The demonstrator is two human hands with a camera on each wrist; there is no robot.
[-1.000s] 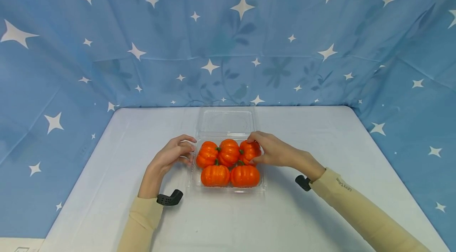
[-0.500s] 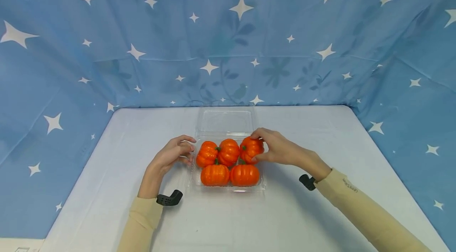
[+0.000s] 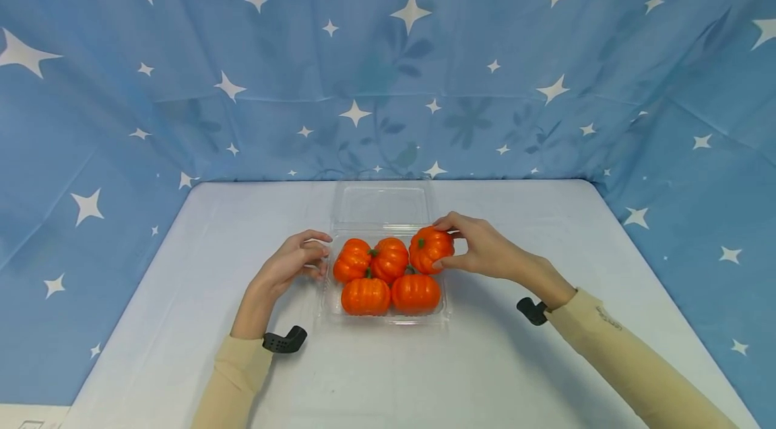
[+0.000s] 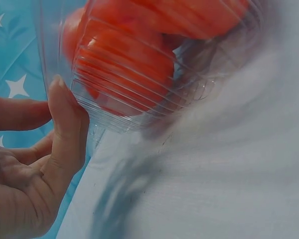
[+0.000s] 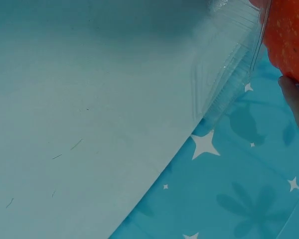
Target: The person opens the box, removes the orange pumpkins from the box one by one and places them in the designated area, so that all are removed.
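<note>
My right hand (image 3: 485, 247) grips a small orange toy pumpkin (image 3: 429, 250) between thumb and fingers, raised at the back right corner of a clear plastic clamshell container (image 3: 445, 311). In the right wrist view, part of that pumpkin (image 5: 289, 45) and a fingertip (image 5: 291, 94) show at the right edge. Several other orange pumpkins (image 3: 366, 296) with green stems sit inside the container. At its left side is my left hand (image 3: 294, 260), fingers loosely bent, with fingertips at the container's edge. The left wrist view shows a digit (image 4: 67, 124) against the clear wall (image 4: 124, 94).
The container's clear lid (image 3: 383, 203) lies folded back behind it. A white-covered table (image 3: 515, 361) bears everything. Blue star-patterned fabric (image 3: 376, 45) hangs behind and at both sides. Each wrist carries a black device (image 3: 285, 340).
The right hand has lifted its pumpkin up and slightly to the right, out of its place at the back right. The left hand stays about where it was.
</note>
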